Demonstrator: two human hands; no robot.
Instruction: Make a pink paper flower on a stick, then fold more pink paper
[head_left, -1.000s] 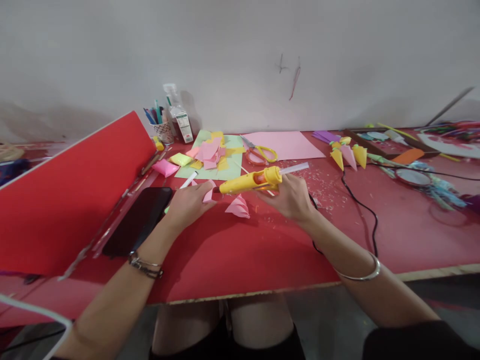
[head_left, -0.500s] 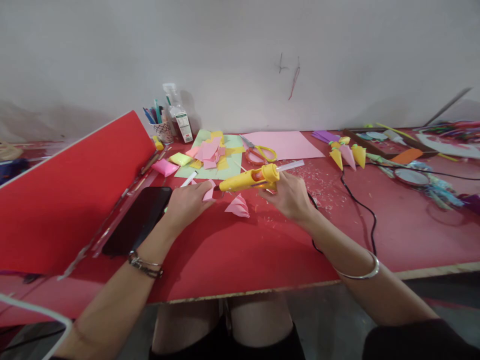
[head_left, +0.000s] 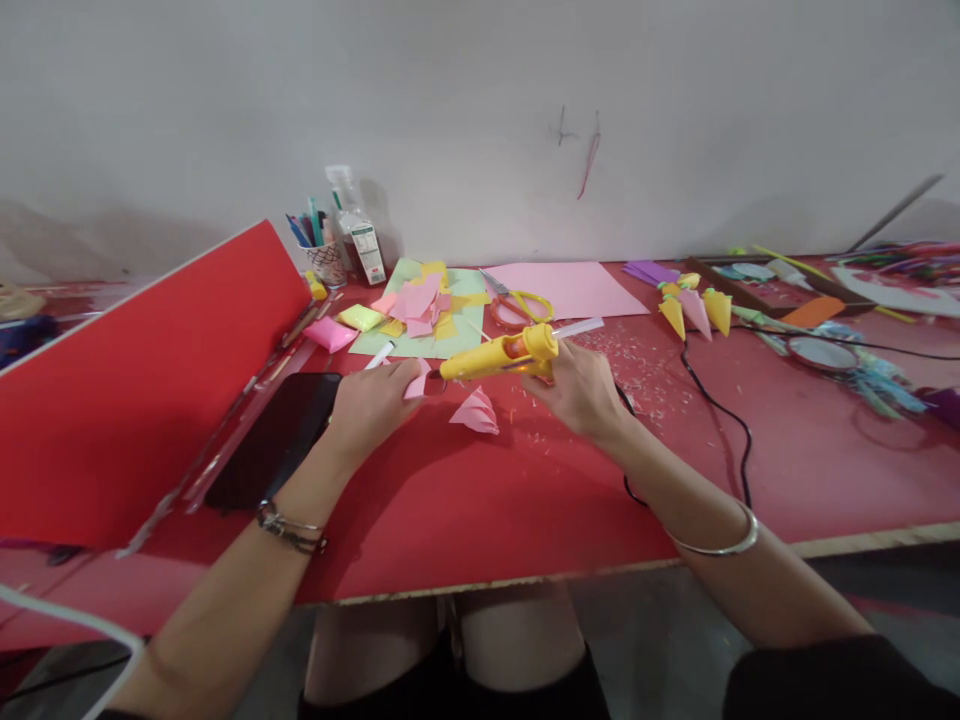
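My right hand is wrapped round the handle of a yellow hot glue gun, which lies nearly level and points left. A whitish glue stick sticks out of its back end. In my left hand a small piece of pink paper is pinched between thumb and fingers. The gun's dark nozzle is at the paper's right edge; whether they touch I cannot tell. Just below the gun, a folded pink paper cone rests on the red table.
Scissors and pink and yellow paper scraps lie behind the gun. A black phone is left of my left hand, beside a leaning red board. A black cord crosses the right side, near yellow and pink paper cones.
Both hands hold nearly the same place. My left hand has shifted very slightly left with the pink paper; the glue stick's rear end has dipped and moved slightly left.
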